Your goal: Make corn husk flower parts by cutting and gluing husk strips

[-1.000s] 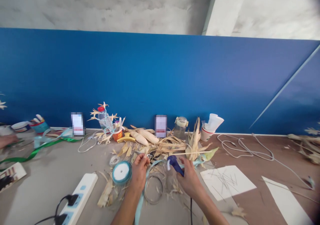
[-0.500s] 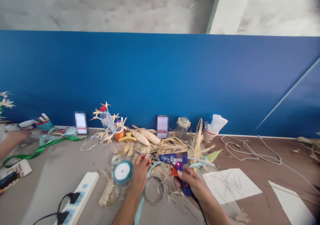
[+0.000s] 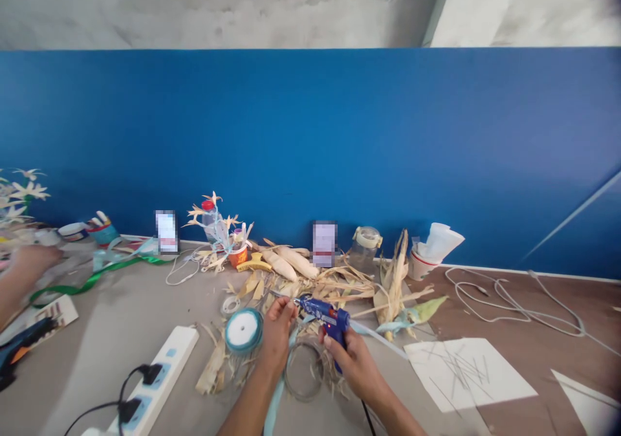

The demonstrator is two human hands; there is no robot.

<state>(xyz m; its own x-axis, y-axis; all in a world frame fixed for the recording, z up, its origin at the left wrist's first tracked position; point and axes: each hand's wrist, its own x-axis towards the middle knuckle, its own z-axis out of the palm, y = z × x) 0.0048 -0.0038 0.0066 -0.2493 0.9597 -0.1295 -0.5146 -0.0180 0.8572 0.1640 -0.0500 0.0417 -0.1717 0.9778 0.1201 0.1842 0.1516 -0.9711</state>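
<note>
— Gripping the blue glue gun (image 3: 326, 313) in the right hand (image 3: 356, 361)?
— Yes, holding it by the handle, aimed toward ten o'clock, just beside the left hand (image 3: 280, 319).
— And pinching with the left?
— Closed at the fingertips; cannot tell on what, if anything.
— Near that hand?
— Seeing a ribbon spool (image 3: 240, 336) at nine o'clock and a wire coil (image 3: 305, 397) at five.

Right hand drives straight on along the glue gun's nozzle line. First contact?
Probably the left hand: its pinched fingertips sit right by the nozzle of the glue gun. One view, so depth is unclear.
</note>
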